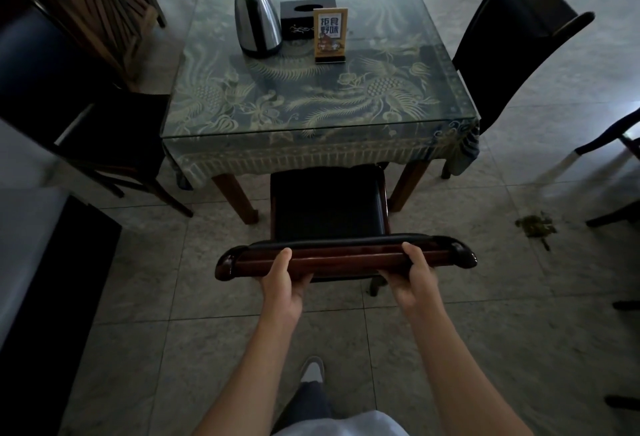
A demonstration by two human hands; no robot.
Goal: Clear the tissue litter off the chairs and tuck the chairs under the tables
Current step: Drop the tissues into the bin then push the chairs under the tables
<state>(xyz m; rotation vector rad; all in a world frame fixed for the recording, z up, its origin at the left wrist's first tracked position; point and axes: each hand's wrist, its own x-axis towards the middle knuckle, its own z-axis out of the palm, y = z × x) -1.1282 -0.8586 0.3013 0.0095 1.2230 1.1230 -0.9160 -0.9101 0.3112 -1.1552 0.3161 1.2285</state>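
The left hand (282, 283) grips the chair's top rail (346, 255), thumb over the top, fingers curled beneath; at three o'clock from it the right hand (414, 278) grips the same rail likewise; the chair's seat (327, 205) lies at twelve o'clock, its front edge under the table (311, 145).

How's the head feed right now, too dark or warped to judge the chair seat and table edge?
Head view: dim and underexposed, so the chair seat reads as flat black; litter there cannot be ruled out. The glass tabletop shows soft glare, its near edge clear. Wide-angle bowing bends the frame edges. Left hand and right hand on the backrest are sharp.
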